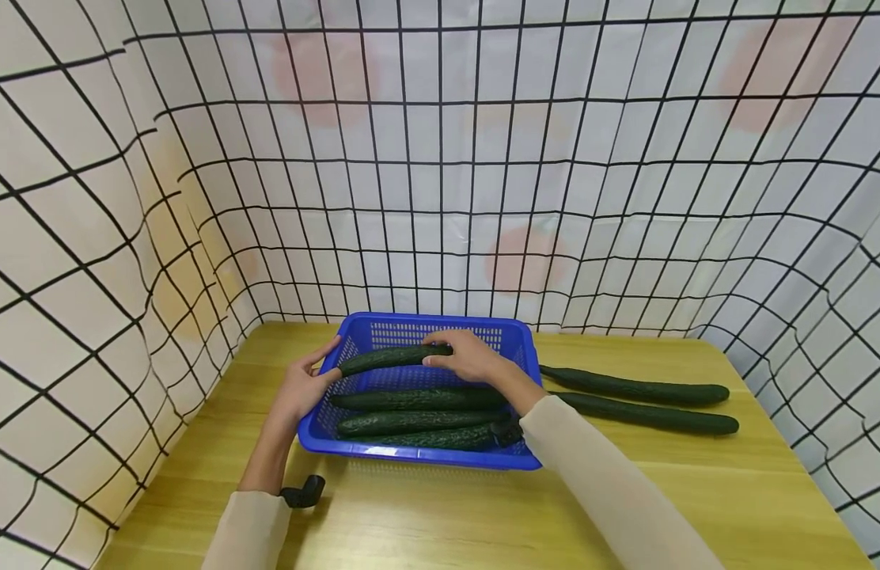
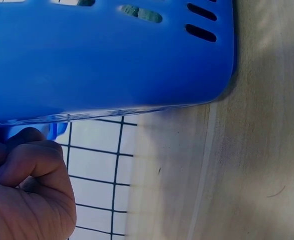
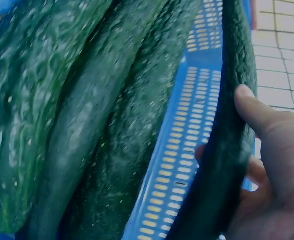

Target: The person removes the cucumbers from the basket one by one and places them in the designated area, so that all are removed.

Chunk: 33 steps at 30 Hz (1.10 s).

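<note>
My right hand [image 1: 468, 356] holds a dark green cucumber [image 1: 386, 359] over the far part of a blue plastic basket [image 1: 440, 454]. In the right wrist view, the thumb [image 3: 257, 107] lies along one side of this cucumber and fingers come round the other. My left hand [image 1: 301, 388] grips the basket's left rim, its thumb close to the cucumber's left end. The left wrist view shows its curled fingers [image 2: 31, 155] at the rim beside the basket's blue wall [image 2: 111, 65]. Several other cucumbers [image 1: 419, 399] lie side by side in the near half of the basket.
Two long cucumbers [image 1: 639, 388] lie on the wooden table [image 1: 440, 514] right of the basket, their left ends reaching its side. Behind and on both sides stands a white wall covering with a black grid [image 1: 454, 182].
</note>
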{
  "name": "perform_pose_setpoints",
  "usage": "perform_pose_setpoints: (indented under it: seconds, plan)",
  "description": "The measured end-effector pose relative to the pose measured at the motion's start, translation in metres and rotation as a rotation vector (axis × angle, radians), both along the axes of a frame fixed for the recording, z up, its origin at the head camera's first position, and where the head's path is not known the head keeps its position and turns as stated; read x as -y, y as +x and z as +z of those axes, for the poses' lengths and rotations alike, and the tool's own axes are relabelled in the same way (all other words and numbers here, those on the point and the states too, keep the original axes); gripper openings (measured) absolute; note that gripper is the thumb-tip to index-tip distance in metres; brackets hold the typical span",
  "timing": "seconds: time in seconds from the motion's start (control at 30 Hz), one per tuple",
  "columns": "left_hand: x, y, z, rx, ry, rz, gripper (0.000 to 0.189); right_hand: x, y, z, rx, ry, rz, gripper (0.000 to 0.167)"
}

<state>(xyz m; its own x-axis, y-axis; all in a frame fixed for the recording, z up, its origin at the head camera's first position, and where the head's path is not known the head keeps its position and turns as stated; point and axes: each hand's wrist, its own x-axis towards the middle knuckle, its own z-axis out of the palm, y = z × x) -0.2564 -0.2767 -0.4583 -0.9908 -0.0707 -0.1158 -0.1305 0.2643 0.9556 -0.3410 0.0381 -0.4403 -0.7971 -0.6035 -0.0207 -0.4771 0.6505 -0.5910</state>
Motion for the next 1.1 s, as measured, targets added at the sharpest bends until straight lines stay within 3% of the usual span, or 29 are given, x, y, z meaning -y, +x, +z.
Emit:
perform_pose_setpoints:
  seconds: [0.4,0.63,0.87,1.1]
  plan:
    - [-0.001,-0.001,0.001,0.003,-0.003,-0.004,0.07,-0.009,0.014,0.024,-0.054,-0.1,-0.015,0.053]
    - [-0.006,0.006,0.015,0.018,-0.007,-0.016,0.07,-0.016,0.023,0.045,-0.082,-0.109,-0.001,0.048]
    - [-0.002,0.001,0.001,-0.009,-0.018,-0.009,0.07,-0.026,0.03,0.063,-0.126,-0.103,0.0,0.049]
    - [-0.009,0.013,0.026,0.027,0.034,-0.027,0.071,-0.052,0.033,0.069,-0.185,-0.1,-0.021,0.049]
